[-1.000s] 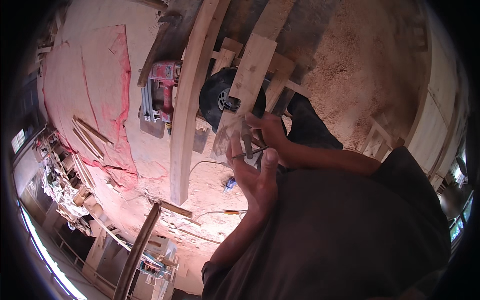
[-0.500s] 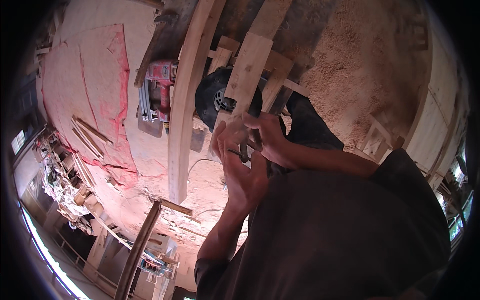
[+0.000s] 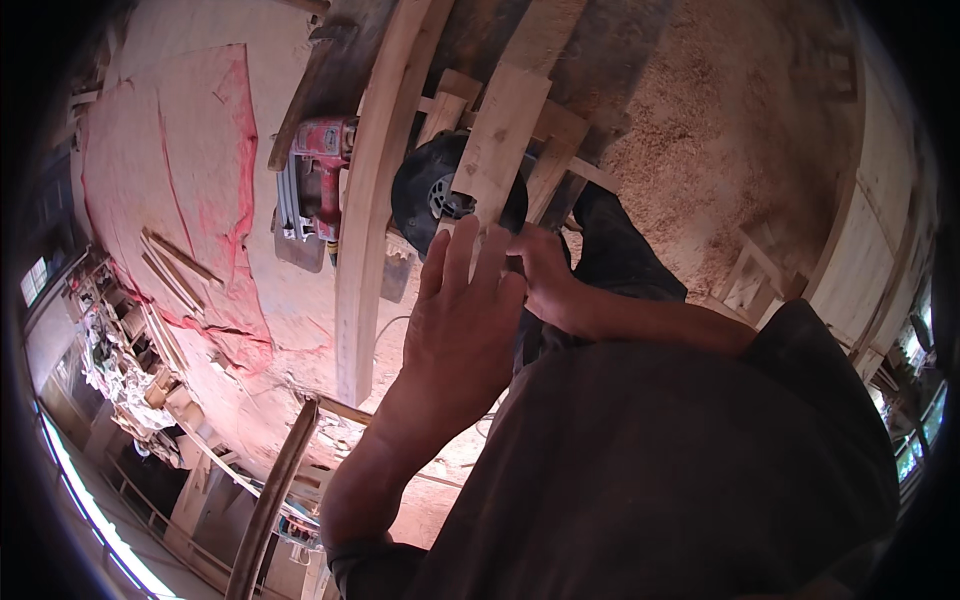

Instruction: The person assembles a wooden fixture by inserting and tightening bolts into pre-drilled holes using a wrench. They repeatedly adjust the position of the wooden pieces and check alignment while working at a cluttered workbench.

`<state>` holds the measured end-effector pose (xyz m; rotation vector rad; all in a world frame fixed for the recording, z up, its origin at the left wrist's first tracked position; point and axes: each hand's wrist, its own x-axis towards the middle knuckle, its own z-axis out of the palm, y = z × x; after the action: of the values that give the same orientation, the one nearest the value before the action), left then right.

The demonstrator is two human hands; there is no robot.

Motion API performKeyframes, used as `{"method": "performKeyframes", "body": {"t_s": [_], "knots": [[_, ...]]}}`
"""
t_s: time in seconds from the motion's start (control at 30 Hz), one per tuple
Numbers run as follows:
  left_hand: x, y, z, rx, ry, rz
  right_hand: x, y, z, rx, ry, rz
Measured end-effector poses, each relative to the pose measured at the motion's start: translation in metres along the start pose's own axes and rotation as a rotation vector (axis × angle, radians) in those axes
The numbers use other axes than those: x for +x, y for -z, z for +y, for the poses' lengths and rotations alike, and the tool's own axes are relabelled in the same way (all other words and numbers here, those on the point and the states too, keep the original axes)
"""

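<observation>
While the left hand [image 3: 460, 325] lies over the near end of the board [image 3: 505, 135], fingers straight and slightly parted, the right hand's [image 3: 547, 270] grip beside it is hidden. The board crosses a black disc [image 3: 412, 195].

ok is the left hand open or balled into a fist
Open: the left hand shows its back, fingers stretched out toward the wooden board. What lies under its palm is hidden.

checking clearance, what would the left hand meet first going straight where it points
The left hand would probably meet the notched board; depth is unclear, so it might pass above.
</observation>
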<state>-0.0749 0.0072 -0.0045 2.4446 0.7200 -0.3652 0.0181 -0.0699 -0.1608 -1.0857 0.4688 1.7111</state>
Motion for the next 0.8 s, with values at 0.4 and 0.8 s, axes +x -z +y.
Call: {"method": "performKeyframes", "body": {"t_s": [0.4, 0.8], "knots": [[-0.076, -0.132, -0.086, -1.347, 0.600, 0.680, -0.015, -0.009, -0.018, -0.128, -0.053, 0.015], [-0.044, -0.150, -0.110, -1.818, 0.241, 0.463, -0.007, 0.056, -0.029, -0.161, -0.258, -0.049]]}}
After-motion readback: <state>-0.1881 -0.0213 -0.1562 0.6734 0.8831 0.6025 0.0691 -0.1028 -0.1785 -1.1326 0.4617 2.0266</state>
